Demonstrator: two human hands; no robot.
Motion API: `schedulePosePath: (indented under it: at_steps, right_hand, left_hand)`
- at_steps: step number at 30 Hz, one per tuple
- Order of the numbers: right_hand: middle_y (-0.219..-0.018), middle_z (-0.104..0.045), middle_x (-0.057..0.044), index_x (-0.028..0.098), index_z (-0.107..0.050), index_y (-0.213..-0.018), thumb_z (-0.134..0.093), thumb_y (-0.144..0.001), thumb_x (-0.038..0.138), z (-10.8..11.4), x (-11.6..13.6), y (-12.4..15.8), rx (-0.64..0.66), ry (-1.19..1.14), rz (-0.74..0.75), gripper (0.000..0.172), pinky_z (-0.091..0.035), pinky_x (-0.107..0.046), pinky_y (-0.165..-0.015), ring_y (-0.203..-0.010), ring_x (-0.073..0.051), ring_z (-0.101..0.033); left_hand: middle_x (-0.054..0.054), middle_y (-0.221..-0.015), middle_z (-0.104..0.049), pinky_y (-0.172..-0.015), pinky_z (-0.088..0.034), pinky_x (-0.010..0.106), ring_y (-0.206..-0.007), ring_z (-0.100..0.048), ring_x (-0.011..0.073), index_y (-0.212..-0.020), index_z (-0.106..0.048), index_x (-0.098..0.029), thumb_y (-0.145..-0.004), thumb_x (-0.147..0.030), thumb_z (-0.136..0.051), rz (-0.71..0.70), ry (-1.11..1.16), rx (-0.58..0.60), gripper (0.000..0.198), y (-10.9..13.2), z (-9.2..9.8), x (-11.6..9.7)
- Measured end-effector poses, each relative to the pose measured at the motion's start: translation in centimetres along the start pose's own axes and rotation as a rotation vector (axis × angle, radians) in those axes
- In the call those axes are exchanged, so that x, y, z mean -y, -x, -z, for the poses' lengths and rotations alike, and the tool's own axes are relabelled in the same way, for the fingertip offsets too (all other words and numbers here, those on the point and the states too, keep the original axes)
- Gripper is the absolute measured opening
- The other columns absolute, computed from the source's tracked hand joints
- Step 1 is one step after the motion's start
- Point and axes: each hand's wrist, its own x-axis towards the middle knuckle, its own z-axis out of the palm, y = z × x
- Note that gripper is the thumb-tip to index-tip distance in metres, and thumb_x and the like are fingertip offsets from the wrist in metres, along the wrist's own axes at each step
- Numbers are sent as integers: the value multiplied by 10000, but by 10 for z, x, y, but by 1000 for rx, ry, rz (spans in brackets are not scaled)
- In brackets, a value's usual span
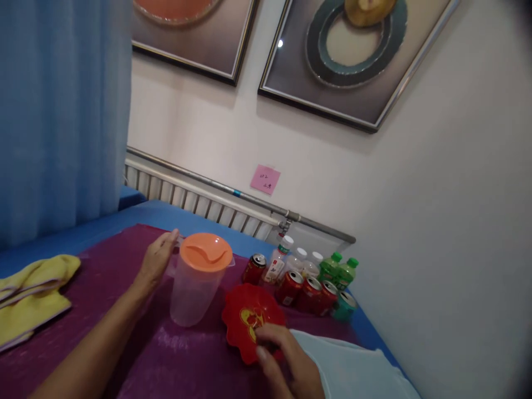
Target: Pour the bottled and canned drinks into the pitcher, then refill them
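A translucent pitcher [193,296] with an orange lid [206,252] stands upright on the purple cloth. My left hand [158,257] is closed at its handle side, the fingers partly hidden behind the handle. Right of the pitcher lies a red scalloped plate [239,324] with a yellow design. My right hand [288,360] is over the plate's near right edge, fingers curled, with a gap between thumb and forefinger; nothing shows between them.
Behind the plate stand several cans [291,288], white-capped bottles [277,260] and green bottles [347,272]. A yellow cloth [37,293] lies at the left, a pale blue cloth [353,366] at the right. Beyond the table are a radiator [199,205] and a wall.
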Motion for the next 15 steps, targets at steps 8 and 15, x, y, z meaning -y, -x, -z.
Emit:
schedulePosePath:
  at_steps: [8, 15]
  right_hand:
    - [-917, -712, -35, 227, -677, -957, -529, -930, 240, -17, 50, -124, 41, 32, 127, 151, -475, -294, -770, -851, -186, -648]
    - [-953, -687, -132, 159, -714, -947, -621, -896, 244, -61, 78, -175, 404, 557, 112, 137, -434, -448, -808, -869, -279, -612]
  left_hand:
    - [-19, -628, -510, -647, -338, 283, -651, -450, 160, -642, -511, -233, -811, -657, -441, -25, 10, -52, 462, -6, -11, 12]
    - [-25, -617, -474, -671, -306, 306, -647, -427, 150, -648, -505, -221, -838, -639, -397, -37, -16, -38, 471, -7, -12, 19]
